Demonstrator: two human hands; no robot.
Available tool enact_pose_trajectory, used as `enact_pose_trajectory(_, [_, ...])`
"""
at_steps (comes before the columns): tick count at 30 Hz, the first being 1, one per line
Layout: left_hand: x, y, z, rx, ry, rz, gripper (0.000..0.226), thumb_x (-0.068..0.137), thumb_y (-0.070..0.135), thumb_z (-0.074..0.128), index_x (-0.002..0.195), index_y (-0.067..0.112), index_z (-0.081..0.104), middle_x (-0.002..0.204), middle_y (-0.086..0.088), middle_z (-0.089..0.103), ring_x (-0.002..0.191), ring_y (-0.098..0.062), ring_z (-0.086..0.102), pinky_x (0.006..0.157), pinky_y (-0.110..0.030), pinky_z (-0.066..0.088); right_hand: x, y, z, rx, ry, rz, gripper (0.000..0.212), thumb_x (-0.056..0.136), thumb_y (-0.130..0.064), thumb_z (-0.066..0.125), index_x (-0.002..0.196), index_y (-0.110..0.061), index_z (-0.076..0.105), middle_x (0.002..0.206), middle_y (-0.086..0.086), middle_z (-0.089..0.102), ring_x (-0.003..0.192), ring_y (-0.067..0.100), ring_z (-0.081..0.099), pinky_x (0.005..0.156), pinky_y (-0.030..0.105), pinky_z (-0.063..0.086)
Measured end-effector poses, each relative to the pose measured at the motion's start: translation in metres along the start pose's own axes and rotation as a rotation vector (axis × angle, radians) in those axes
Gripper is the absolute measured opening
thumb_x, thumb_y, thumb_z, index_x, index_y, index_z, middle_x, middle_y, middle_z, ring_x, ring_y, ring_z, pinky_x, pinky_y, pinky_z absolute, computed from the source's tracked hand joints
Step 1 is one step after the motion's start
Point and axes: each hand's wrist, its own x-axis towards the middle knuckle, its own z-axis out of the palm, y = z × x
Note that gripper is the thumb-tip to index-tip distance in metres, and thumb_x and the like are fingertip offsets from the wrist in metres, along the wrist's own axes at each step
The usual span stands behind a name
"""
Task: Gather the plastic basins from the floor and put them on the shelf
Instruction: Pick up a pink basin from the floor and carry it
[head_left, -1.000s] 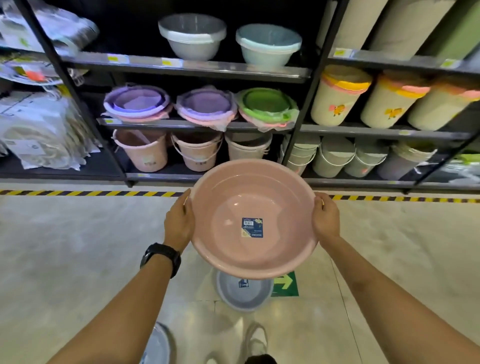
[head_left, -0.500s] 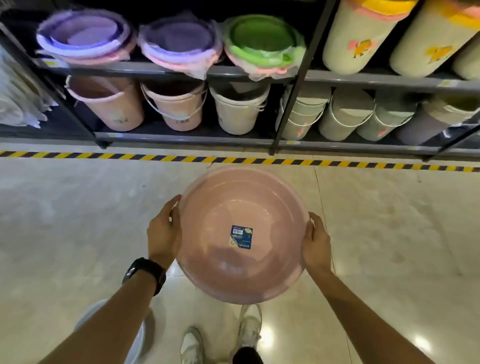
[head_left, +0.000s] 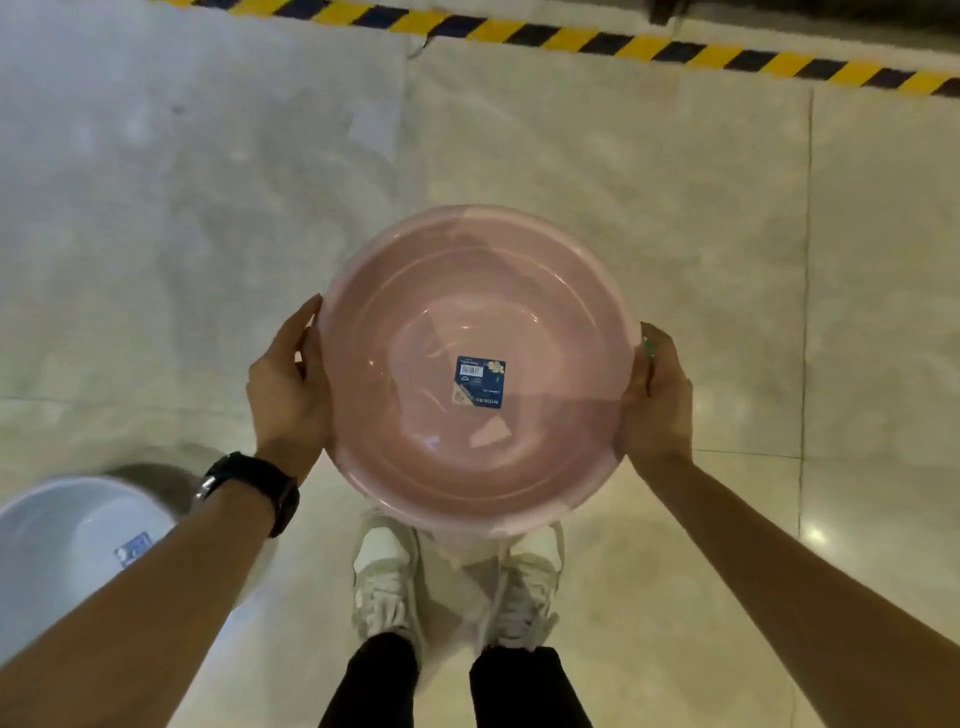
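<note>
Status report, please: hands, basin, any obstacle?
Hands: left hand and right hand grip pink basin by rim. On floor at left: white basin, not yet gathered. Below pink basin: shoes.

Striped floor tape (head_left: 571, 40), glossy pale tiles (head_left: 675, 208), white sneakers (head_left: 387, 577) — black trousers (head_left: 530, 686)

Left hand (head_left: 288, 387) grips; right hand (head_left: 658, 402) grips opposite.

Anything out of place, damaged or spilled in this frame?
Only the pale basin sitting on the floor at lower left, not yet gathered. The pink basin, held at its rim by the left hand and right hand, looks intact; nothing spilled.
</note>
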Motion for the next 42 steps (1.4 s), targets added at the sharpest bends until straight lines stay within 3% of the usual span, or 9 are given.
enact_pose_trajectory(4, [0.011,-0.055,0.045,0.016,-0.033,0.006,0.037,0.106,0.039,0.04,0.139,0.032,0.057,0.076,0.022,0.061,0.064,-0.004,0.059,0.068,-0.017,0.047,0.015,0.053,0.05,-0.032,0.006,0.018,0.035,0.105,-0.016,0.028,0.131,-0.011,0.05,0.086,0.0,0.061,0.074,0.019,0.057,0.067,0.03,0.045])
enact_pose_trajectory(8, [0.016,-0.086,0.074,0.046,-0.051,0.013,0.038,0.106,0.039,0.039,0.139,0.032,0.057,0.078,0.018,0.064,0.062,0.007,0.058,0.059,-0.002,0.037,0.023,0.09,0.078,-0.014,0.027,0.029,0.036,0.104,-0.019,0.031,0.135,-0.018,0.05,0.099,-0.005,0.062,0.085,0.018,0.057,0.071,0.02,0.039])
enact_pose_trajectory(11, [0.018,-0.101,0.088,0.088,-0.054,0.008,0.038,0.106,0.039,0.038,0.139,0.032,0.056,0.076,0.016,0.062,0.061,0.001,0.058,0.063,-0.012,0.04,0.027,0.107,0.09,-0.02,0.041,0.056,0.037,0.104,-0.018,0.032,0.136,-0.019,0.051,0.097,-0.012,0.059,0.087,0.016,0.054,0.07,0.017,0.036])
enact_pose_trajectory(15, [0.014,-0.115,0.101,0.107,-0.074,0.023,0.041,0.106,0.044,0.036,0.141,0.033,0.053,0.086,0.01,0.066,0.071,-0.011,0.058,0.073,-0.027,0.044,0.032,0.126,0.102,-0.061,0.035,0.084,0.037,0.105,-0.021,0.031,0.137,-0.022,0.049,0.083,-0.029,0.05,0.081,0.016,0.054,0.072,0.029,0.042])
enact_pose_trajectory(25, [0.032,-0.123,0.094,0.495,-0.246,0.141,0.045,0.108,0.032,0.032,0.152,0.034,0.036,0.071,-0.007,0.06,0.062,-0.033,0.049,0.065,-0.04,0.041,0.042,0.138,0.105,-0.35,-0.031,0.007,0.04,0.106,-0.034,0.026,0.142,-0.024,0.04,0.094,0.013,0.068,0.081,0.038,0.062,0.069,0.045,0.053])
enact_pose_trajectory(32, [0.051,-0.128,0.086,0.822,-0.422,0.119,0.047,0.105,0.052,0.016,0.147,0.047,0.035,0.071,-0.01,0.067,0.072,-0.038,0.064,0.069,-0.047,0.055,0.057,0.138,0.108,-0.589,-0.149,-0.016,0.043,0.106,-0.032,0.025,0.147,-0.027,0.034,0.084,0.014,0.066,0.075,0.038,0.063,0.067,0.042,0.054])
enact_pose_trajectory(36, [0.058,-0.117,0.086,0.853,-0.484,-0.007,0.051,0.104,0.054,0.022,0.146,0.036,0.045,0.098,-0.01,0.074,0.087,-0.036,0.069,0.079,-0.042,0.056,0.063,0.128,0.101,-0.667,-0.239,0.031,0.042,0.105,-0.037,0.024,0.145,-0.029,0.033,0.101,0.015,0.068,0.08,0.035,0.061,0.068,0.039,0.047])
enact_pose_trajectory(39, [0.058,-0.087,0.074,0.925,-0.467,0.0,0.064,0.1,0.062,0.029,0.152,0.027,0.035,0.12,-0.012,0.067,0.102,-0.037,0.065,0.072,-0.035,0.045,0.067,0.094,0.085,-0.692,-0.276,0.047,0.056,0.102,-0.049,0.026,0.154,-0.028,0.018,0.133,0.015,0.052,0.113,0.037,0.056,0.085,0.046,0.047])
enact_pose_trajectory(42, [0.054,-0.041,0.047,0.961,-0.427,0.128,0.072,0.094,0.068,0.038,0.152,0.025,0.033,0.13,-0.01,0.056,0.103,-0.035,0.064,0.07,-0.035,0.043,0.068,0.043,0.062,-0.699,-0.291,-0.047,0.069,0.097,-0.055,0.038,0.155,-0.027,0.013,0.145,0.012,0.036,0.13,0.033,0.04,0.093,0.046,0.044])
